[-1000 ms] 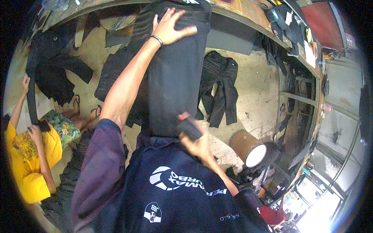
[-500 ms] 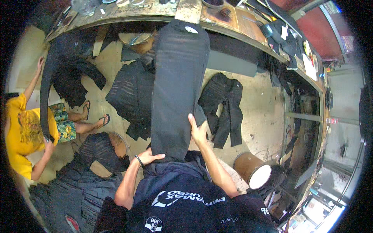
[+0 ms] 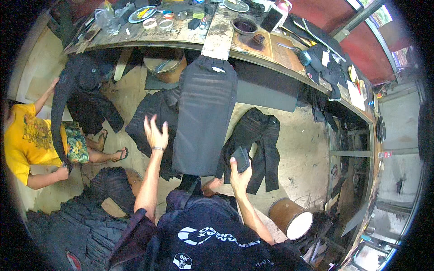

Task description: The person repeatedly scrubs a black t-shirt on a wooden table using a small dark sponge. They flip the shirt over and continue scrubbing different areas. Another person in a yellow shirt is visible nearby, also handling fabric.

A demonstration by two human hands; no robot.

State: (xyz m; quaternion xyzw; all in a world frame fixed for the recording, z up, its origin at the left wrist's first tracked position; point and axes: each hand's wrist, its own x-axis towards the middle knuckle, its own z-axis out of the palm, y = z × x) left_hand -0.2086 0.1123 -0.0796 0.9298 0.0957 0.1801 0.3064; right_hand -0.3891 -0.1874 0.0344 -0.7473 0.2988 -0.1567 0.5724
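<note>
A pair of black trousers [image 3: 205, 122] with faded streaks is drawn flat over a narrow board that juts from the workbench towards me. My left hand [image 3: 156, 132] hangs raised beside the left edge of that cloth, fingers spread and holding nothing. Just right of the trousers' near end, my right hand [image 3: 239, 177] grips a dark grey rectangular block [image 3: 242, 159]. Its exact kind does not show. The block is held in the air, in front of another pair of black trousers [image 3: 255, 140] lower down on the right.
Dishes, a dark bowl [image 3: 245, 26] and tools crowd the workbench [image 3: 181, 38]. At left, a person in a yellow shirt [image 3: 34, 144] handles dark trousers [image 3: 88, 90]. A heap of dark garments [image 3: 86, 226] fills the lower left. A brown drum [image 3: 289, 217] stands right of me.
My left hand has left the near end of the trousers and risen forward, opening. My right hand has come off the cloth with the block. The view has tilted up, showing more workbench.
</note>
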